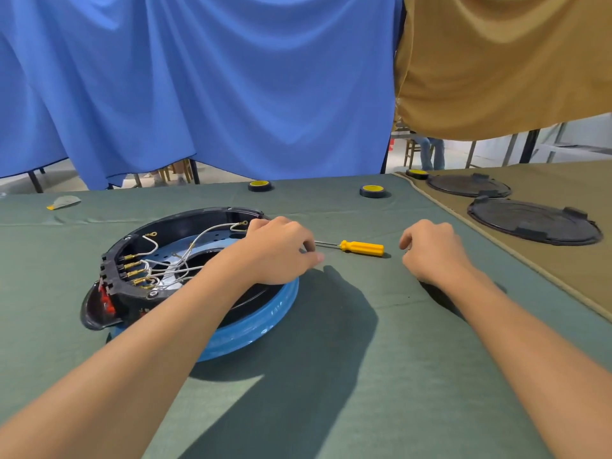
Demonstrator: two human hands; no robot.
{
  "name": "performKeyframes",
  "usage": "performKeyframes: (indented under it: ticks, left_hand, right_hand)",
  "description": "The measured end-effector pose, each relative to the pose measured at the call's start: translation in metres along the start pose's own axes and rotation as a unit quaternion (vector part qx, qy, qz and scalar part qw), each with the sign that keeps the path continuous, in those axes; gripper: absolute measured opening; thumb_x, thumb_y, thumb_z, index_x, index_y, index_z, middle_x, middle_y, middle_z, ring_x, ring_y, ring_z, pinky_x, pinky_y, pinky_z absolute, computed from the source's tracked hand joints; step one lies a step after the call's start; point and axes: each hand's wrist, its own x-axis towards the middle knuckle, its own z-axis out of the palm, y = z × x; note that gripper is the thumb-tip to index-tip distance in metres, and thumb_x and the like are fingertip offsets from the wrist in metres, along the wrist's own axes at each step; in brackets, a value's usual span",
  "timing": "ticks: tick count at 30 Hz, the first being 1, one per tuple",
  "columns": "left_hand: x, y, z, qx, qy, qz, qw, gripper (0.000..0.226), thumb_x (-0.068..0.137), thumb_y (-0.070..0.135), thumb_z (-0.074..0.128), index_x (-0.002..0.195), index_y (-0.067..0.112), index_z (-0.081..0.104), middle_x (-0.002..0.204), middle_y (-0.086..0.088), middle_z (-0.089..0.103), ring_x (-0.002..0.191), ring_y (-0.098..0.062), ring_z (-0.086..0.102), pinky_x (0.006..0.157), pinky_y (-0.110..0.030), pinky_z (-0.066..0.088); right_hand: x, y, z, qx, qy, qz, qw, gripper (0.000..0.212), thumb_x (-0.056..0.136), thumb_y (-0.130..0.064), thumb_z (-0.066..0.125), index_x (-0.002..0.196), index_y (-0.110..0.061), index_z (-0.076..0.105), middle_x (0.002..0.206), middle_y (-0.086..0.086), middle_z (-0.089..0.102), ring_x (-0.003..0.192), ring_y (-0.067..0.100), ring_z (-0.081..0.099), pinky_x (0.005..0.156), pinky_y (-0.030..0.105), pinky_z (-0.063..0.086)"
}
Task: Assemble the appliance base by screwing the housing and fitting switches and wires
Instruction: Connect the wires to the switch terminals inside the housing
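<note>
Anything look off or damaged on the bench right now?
No damage or spills visible. The appliance base lies open, its white wires loose with two ring terminals unattached, as expected mid-assembly. The yellow screwdriver lies flat between the left hand and right hand. The only stray is a small scrap at far left.

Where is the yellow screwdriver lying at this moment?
In the head view, the yellow screwdriver lies flat on the green cloth between the left hand and right hand, right of the appliance base.
</note>
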Motion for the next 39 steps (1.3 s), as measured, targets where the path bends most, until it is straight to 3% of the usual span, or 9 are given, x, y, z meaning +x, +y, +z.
performKeyframes:
  ticks: [10,14,16,18,20,22,27,33,39]
  left_hand:
    - [-0.003,0.001,-0.003,-0.022,-0.001,-0.003,1.0,0.032,0.101,0.044,0.045,0.112,0.024,0.068,0.103,0.005,0.054,0.11,-0.019,0.044,0.1,-0.038,0.023]
    - [-0.006,0.001,-0.005,-0.049,0.038,0.004,0.998,0.031,0.101,0.039,0.046,0.118,0.021,0.065,0.105,0.003,0.06,0.109,-0.022,0.051,0.101,-0.037,0.032]
    - [-0.007,-0.001,-0.005,-0.105,0.094,0.021,0.99,0.029,0.101,0.031,0.049,0.124,0.017,0.062,0.117,0.002,0.065,0.111,-0.019,0.056,0.099,-0.029,0.039]
    - [-0.009,-0.002,-0.007,-0.172,0.145,0.033,0.974,0.028,0.1,0.024,0.053,0.126,0.015,0.061,0.117,0.003,0.068,0.103,-0.011,0.06,0.086,-0.014,0.04]
    - [-0.009,-0.005,-0.008,-0.239,0.177,0.03,0.954,0.027,0.098,0.022,0.058,0.124,0.016,0.064,0.108,0.007,0.07,0.092,-0.004,0.062,0.077,-0.008,0.042]
    - [-0.009,-0.007,-0.008,-0.275,0.195,0.031,0.941,0.023,0.095,0.021,0.063,0.116,0.017,0.069,0.091,0.014,0.069,0.083,0.002,0.063,0.075,-0.006,0.043]
    - [-0.011,-0.008,-0.009,-0.328,0.182,0.06,0.925,0.016,0.093,0.008,0.064,0.093,0.02,0.076,0.081,0.008,0.074,0.072,-0.009,0.065,0.074,-0.019,0.052]
    - [-0.013,-0.008,-0.013,-0.416,0.16,0.076,0.892,0.011,0.089,0.006,0.069,0.087,0.016,0.074,0.077,0.004,0.075,0.07,-0.01,0.066,0.074,-0.023,0.055]
    - [-0.017,-0.005,-0.02,-0.585,0.194,0.031,0.787,0.008,0.093,0.005,0.062,0.086,0.007,0.067,0.084,-0.009,0.077,0.083,-0.02,0.073,0.081,-0.029,0.056]
  right_hand:
    - [-0.007,-0.002,-0.005,-0.04,0.039,0.055,0.997,0.015,0.089,-0.011,0.062,0.104,-0.01,0.062,0.098,0.015,0.055,0.081,0.033,0.044,0.068,0.035,0.04]
    - [-0.005,-0.005,-0.008,0.061,0.071,-0.016,0.996,0.034,0.084,-0.015,0.07,0.117,-0.011,0.061,0.094,0.008,0.069,0.093,0.029,0.057,0.077,0.037,0.048]
    - [-0.011,-0.013,-0.012,0.257,0.041,-0.08,0.962,0.034,0.08,-0.009,0.073,0.113,-0.014,0.065,0.081,0.0,0.073,0.086,0.019,0.064,0.074,0.031,0.05]
    - [-0.02,-0.025,-0.016,0.44,-0.057,-0.119,0.888,0.033,0.078,-0.002,0.075,0.107,-0.014,0.067,0.075,-0.002,0.073,0.071,0.011,0.067,0.067,0.023,0.053]
    - [-0.026,-0.035,-0.014,0.553,-0.146,-0.129,0.81,0.034,0.078,0.005,0.072,0.108,-0.009,0.066,0.073,0.004,0.071,0.067,0.018,0.069,0.064,0.025,0.058]
    - [-0.031,-0.041,-0.013,0.597,-0.199,-0.125,0.767,0.035,0.075,0.006,0.071,0.108,-0.006,0.066,0.074,0.007,0.068,0.063,0.022,0.07,0.06,0.026,0.057]
    - [-0.036,-0.045,-0.013,0.649,-0.245,-0.111,0.712,0.046,0.066,-0.001,0.071,0.112,-0.003,0.065,0.073,0.008,0.068,0.058,0.018,0.067,0.061,0.025,0.057]
    - [-0.036,-0.046,-0.014,0.714,-0.261,-0.084,0.645,0.043,0.072,0.0,0.066,0.115,-0.001,0.063,0.072,0.009,0.068,0.062,0.015,0.067,0.067,0.024,0.058]
    - [-0.043,-0.063,-0.007,0.683,-0.253,-0.108,0.676,0.021,0.078,-0.013,0.066,0.098,-0.006,0.07,0.082,0.011,0.071,0.075,0.023,0.07,0.07,0.029,0.058]
